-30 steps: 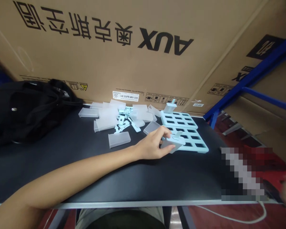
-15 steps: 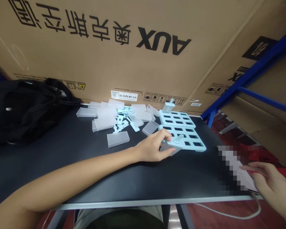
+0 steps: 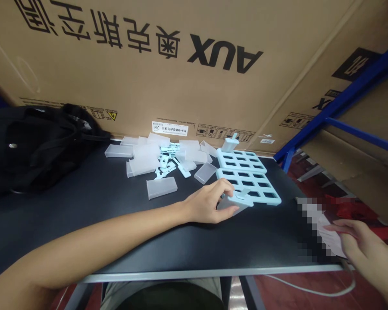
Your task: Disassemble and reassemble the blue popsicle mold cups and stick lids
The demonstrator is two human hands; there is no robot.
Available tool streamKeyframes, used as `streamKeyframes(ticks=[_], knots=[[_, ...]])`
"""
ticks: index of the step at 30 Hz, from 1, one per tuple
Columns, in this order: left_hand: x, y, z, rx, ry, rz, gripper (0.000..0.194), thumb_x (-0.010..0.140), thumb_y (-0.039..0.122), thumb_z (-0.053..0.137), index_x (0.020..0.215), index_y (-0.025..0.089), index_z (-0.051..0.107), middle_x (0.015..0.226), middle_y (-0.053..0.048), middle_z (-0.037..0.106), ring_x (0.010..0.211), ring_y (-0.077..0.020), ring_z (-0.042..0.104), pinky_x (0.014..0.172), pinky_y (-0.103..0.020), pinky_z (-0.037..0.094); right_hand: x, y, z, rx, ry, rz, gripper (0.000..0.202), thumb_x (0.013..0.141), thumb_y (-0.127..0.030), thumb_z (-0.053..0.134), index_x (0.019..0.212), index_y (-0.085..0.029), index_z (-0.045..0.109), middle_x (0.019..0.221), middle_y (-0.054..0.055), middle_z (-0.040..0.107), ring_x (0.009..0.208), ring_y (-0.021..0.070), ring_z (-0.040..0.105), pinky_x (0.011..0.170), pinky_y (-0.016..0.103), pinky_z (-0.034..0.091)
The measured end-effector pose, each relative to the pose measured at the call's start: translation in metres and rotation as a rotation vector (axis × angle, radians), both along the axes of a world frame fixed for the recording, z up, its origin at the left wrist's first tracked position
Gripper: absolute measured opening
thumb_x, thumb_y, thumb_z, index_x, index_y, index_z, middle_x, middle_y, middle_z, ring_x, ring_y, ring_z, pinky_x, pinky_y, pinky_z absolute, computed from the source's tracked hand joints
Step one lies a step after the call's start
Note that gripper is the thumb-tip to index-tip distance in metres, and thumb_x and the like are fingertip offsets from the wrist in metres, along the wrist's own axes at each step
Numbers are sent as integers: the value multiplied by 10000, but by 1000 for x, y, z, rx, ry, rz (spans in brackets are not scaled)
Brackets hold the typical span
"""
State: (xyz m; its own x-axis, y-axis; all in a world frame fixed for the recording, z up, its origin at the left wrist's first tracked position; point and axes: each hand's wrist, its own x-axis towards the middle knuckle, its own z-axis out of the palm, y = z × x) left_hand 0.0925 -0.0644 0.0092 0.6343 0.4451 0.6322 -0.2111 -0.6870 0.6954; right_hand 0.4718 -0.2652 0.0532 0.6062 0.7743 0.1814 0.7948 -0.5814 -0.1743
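My left hand (image 3: 210,201) is closed around a translucent popsicle mold (image 3: 228,205) with a light blue stick lid on top. The mold is upright just in front of the near light blue popsicle tray (image 3: 267,185). Behind that tray, a second popsicle tray (image 3: 257,159) carries another capped mold (image 3: 229,143) at its far left corner. Loose translucent molds (image 3: 161,188) and several light blue stick pieces (image 3: 181,168) are piled left of the trays. At the table's right edge my right hand (image 3: 367,245) has its fingers pinched beside a pixelated, whitish item (image 3: 334,243); what it grips is unclear.
A large cardboard box (image 3: 132,86) stands along the back of the black table (image 3: 116,241). A black bag (image 3: 29,150) lies at the left. A blue metal frame (image 3: 330,112) rises at the right. A white cable (image 3: 310,292) hangs below the right edge.
My left hand and the popsicle mold have shifted slightly toward me. My right hand stays at nearly the same place, and the view has moved a little.
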Motion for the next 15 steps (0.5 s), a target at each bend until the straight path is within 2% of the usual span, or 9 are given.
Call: streamKeyframes(ticks=[9,15], knots=[[0,-1,-4,13,16,-9,310,878,359,660,1011,213,420,1089,-84,572,916,-169,622,643,-244,554,-6,1,3,-6,-12,5,407,714,-522,368,934,-256,583,1079,106,725,912,341,703,803,453,538],[0,-1,-5,45,3,-22,304,881,348,649,1008,215,407,1056,-75,568,881,-160,613,620,-236,539,-9,0,10,23,-48,-34,388,703,-502,376,928,-258,576,1007,113,742,916,350,700,812,458,547]])
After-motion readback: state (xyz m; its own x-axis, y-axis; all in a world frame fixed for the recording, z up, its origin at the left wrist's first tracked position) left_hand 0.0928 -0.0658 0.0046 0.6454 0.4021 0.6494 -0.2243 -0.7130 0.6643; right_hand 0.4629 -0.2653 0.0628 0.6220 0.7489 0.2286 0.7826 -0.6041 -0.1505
